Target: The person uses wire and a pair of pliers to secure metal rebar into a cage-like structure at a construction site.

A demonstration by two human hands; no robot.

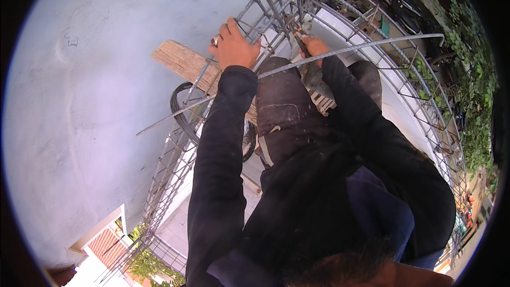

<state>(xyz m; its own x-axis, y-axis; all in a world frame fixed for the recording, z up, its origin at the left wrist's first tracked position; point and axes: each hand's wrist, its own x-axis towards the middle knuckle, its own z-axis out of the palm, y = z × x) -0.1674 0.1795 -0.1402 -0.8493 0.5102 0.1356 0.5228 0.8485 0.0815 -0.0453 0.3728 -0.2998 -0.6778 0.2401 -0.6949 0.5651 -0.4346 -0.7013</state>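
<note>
My left hand, with a ring on one finger, is curled over the steel rebar cage beside the wall. Its fingertips are partly hidden. My right hand is closed around the handles of a pair of pliers with orange bands. The pliers' jaws are at the foot of several upright ribbed bars, where the cages meet. A loose bent rebar crosses above my right wrist and runs under my left forearm.
A rendered wall rises on the left. A wooden plank and a coil of black tie wire lie by my left arm. Another rebar cage curves along the right edge, with a drop to motorbikes and plants below.
</note>
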